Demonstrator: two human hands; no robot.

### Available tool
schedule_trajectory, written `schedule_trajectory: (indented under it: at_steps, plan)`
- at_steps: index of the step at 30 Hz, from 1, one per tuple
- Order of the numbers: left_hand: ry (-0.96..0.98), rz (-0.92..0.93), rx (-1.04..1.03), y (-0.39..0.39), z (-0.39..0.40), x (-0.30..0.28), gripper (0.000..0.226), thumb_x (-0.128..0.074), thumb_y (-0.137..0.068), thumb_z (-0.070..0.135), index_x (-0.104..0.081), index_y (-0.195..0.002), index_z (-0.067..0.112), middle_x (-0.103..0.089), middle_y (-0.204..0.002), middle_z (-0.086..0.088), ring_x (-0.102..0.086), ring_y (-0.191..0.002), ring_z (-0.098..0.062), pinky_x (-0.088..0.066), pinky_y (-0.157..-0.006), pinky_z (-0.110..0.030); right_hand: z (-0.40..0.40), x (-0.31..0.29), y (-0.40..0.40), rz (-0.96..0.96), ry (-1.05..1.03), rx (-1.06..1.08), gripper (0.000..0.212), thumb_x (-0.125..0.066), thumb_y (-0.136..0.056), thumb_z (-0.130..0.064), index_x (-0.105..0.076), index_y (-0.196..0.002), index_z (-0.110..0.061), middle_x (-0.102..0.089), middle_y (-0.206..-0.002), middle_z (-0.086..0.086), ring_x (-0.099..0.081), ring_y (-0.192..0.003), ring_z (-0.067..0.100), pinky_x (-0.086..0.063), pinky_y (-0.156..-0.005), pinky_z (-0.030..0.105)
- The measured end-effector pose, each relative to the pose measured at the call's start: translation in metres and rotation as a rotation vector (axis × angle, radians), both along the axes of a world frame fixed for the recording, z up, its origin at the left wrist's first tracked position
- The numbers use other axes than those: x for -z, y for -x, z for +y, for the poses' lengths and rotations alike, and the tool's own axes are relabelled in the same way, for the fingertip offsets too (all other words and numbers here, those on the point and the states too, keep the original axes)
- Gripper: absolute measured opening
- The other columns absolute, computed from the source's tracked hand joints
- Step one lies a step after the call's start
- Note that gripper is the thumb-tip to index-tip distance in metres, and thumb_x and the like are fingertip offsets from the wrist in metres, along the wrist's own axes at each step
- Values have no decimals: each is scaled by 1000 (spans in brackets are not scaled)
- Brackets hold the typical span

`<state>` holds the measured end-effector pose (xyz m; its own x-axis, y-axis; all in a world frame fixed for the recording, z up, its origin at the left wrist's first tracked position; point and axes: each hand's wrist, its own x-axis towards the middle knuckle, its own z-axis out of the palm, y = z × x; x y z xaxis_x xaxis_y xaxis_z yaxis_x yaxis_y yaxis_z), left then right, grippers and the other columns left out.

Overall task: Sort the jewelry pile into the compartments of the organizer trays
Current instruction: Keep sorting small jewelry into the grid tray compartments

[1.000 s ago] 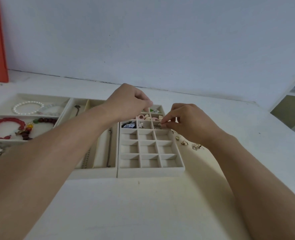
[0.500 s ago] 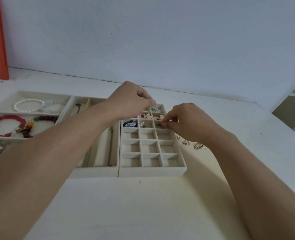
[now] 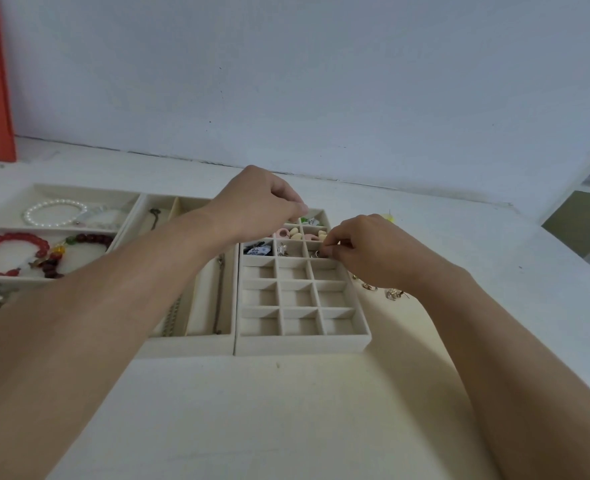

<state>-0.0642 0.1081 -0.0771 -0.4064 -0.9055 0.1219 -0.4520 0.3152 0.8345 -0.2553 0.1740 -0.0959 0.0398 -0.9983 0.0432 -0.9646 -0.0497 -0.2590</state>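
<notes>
Beige grid tray (image 3: 300,342) (half-filled), loose earrings (image 3: 392,293) beside

Right hand (image 3: 366,252) lowered fingertips into grid tray (image 3: 304,336) compartment.

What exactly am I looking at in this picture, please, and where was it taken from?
There is no machine here: a person sorts jewelry with bare hands. The camera sits on their head and looks forward and down, so both forearms reach in from the bottom edge.

On the white table stand beige organizer trays. The grid tray has many small compartments: the far ones hold small pieces, the near rows show nothing. To its left, a tray of long slots holds chains. Furthest left, a tray holds a pearl bracelet and a red bead bracelet.

The right hand pinches a small metal piece over a compartment in the grid's right column. The left hand is curled above the far compartments; what its grip holds is hidden. A few loose earrings lie right of the grid tray.
</notes>
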Motion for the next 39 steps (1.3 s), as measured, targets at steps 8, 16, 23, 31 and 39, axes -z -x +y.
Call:
schedule_trajectory:
  at_steps: [8,16,23,31,39]
  plan:
    - [7,-2,8,0,1,-1,8,-75,-88,26,-78,-89,19,-75,-88,7,-68,-93,-8,-50,-80,-22,5,-15,13,-186,195,78,17,-60,-98,-30,-77,-93,-31,-68,-71,-4,-57,-55,9,-48,-61,29]
    - [-20,-1,2,-3,0,-1,6,-77,-86,26,-78,-87,21,-77,-92,0,-71,-97,-25,-56,-84,-34,-1,-4,66,-53,204,357,16,-62,-97,-27,-76,-105,-30,-69,-94,-13,-59,-84,11,-43,-76,28]
    - [-25,-2,-10,-4,0,0,5,-77,-87,27,-78,-85,23,-77,-89,2,-71,-96,-24,-53,-75,-25,1,5,56,-81,14,248,8,-69,-91,-32,-78,-89,-33,-72,-75,-14,-64,-72,-2,-43,-67,19]
    - [-28,-14,-21,-2,0,4,6,-77,-87,28,-77,-85,23,-76,-84,5,-70,-94,-22,-50,-74,-21,2,5,55,-81,-24,297,6,-76,-86,-36,-76,-84,-30,-74,-70,-10,-68,-70,5,-51,-71,27]
    - [-35,-10,-13,-1,1,4,5,-77,-86,29,-77,-85,23,-76,-84,6,-71,-94,-20,-52,-76,-22,5,-1,60,-3,-107,339,17,-76,-84,-45,-75,-83,-28,-74,-78,-11,-68,-80,11,-54,-79,32]
